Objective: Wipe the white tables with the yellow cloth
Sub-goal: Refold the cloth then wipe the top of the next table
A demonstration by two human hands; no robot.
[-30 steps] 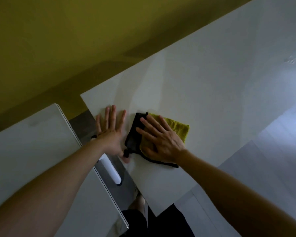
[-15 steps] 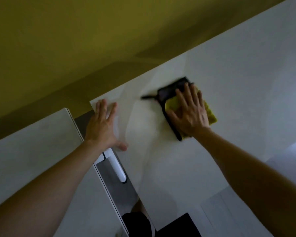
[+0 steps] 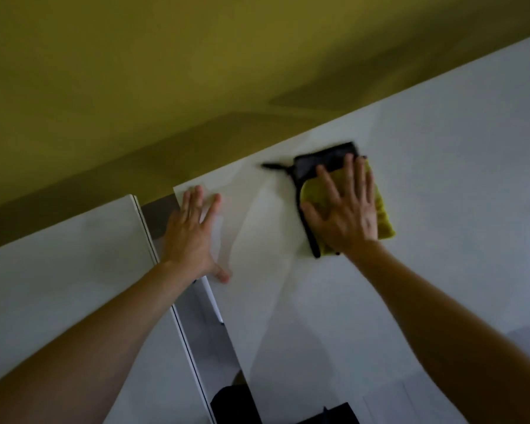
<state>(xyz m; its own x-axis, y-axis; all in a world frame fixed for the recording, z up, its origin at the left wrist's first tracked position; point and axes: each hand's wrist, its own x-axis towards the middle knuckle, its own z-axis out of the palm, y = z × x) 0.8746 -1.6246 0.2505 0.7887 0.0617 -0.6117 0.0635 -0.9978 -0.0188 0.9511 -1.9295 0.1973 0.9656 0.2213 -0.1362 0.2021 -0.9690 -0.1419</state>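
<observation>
A yellow cloth (image 3: pixel 383 209) with a black edge and a dark folded-over corner lies flat on the white table (image 3: pixel 441 166) near its far edge. My right hand (image 3: pixel 343 215) presses on the cloth with fingers spread and straight. My left hand (image 3: pixel 190 234) rests flat on the same table at its left corner, fingers straight, thumb out to the right. A second white table (image 3: pixel 58 286) stands to the left, under my left forearm.
A narrow gap (image 3: pixel 208 347) with grey floor runs between the two tables. A yellow-green wall (image 3: pixel 196 71) stands right behind both tables. Dark clothing (image 3: pixel 236 405) shows at the bottom of the gap.
My right hand has pushed the cloth away from me, from beside the left hand to the table's far edge and to the right. The left hand stays planted at the corner.
</observation>
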